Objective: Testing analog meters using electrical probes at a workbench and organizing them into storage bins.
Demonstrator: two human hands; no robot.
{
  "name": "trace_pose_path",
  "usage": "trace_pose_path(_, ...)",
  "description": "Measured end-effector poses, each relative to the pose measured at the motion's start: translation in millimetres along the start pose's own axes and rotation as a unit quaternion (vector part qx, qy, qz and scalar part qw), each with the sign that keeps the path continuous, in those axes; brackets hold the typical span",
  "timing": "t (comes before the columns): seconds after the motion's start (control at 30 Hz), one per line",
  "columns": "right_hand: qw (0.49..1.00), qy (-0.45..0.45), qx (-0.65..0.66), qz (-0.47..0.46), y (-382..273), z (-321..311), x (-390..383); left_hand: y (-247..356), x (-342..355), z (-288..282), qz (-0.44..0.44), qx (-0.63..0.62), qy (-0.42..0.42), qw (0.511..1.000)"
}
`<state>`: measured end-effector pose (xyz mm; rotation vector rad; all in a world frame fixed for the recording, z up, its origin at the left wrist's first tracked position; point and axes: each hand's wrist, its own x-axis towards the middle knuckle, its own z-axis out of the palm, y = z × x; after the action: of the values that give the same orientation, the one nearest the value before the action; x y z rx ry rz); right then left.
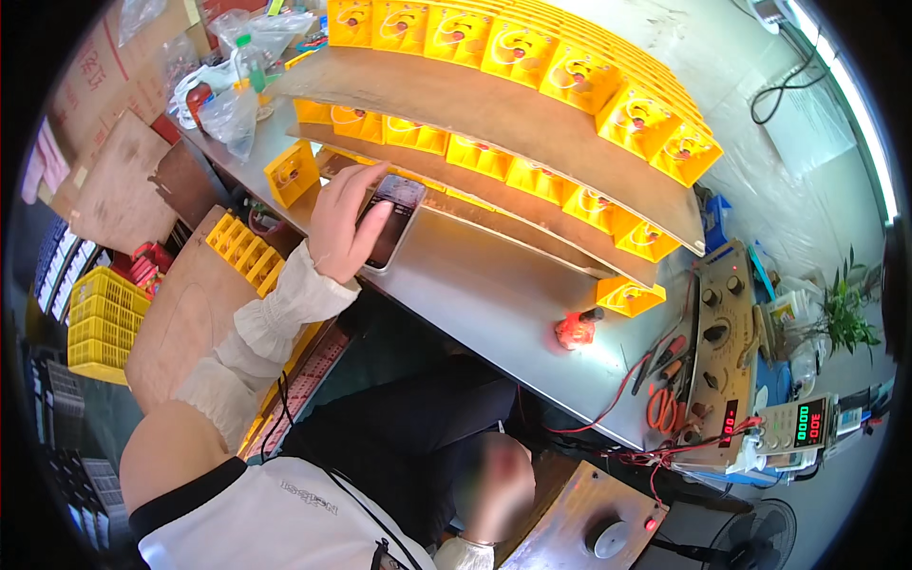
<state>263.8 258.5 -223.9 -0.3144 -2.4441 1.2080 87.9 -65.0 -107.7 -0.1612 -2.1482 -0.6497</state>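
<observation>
My left hand [347,223] grips a smartphone [404,195] at the near left edge of the metal bench. Its thumb lies across the lit screen, and the fingers run along the phone's far side. A ruffled cream sleeve covers the forearm. My right hand [494,484] rests low by my lap, smeared and blurred, so its fingers cannot be made out. Left of the phone stands a yellow square housing [292,175] with a small part inside. A red bottle with a dark cap [576,329] stands on the bench to the right.
Curved wooden shelves [475,109] carry rows of yellow housings [518,46] with white wires. Orange-handled scissors [663,410] and pliers lie beside a power supply [796,426] and a knobbed control unit [719,332]. A yellow crate [103,323] stands left; a fan [760,537] is lower right.
</observation>
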Motion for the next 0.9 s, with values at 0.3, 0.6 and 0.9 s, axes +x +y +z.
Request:
trace_pose_path(0.3,1.000,-0.019,-0.018,-0.014,0,-9,4,140,183,108,0.298,0.021,0.040,0.953)
trace_pose_path(0.6,1.000,-0.001,-0.020,-0.021,15,-16,-17,197,197,172,0.190,0.106,-0.084,0.973)
trace_pose_path(0.9,0.996,-0.006,-0.075,0.048,37,-42,-37,194,119,169,0.219,0.052,0.073,0.972)
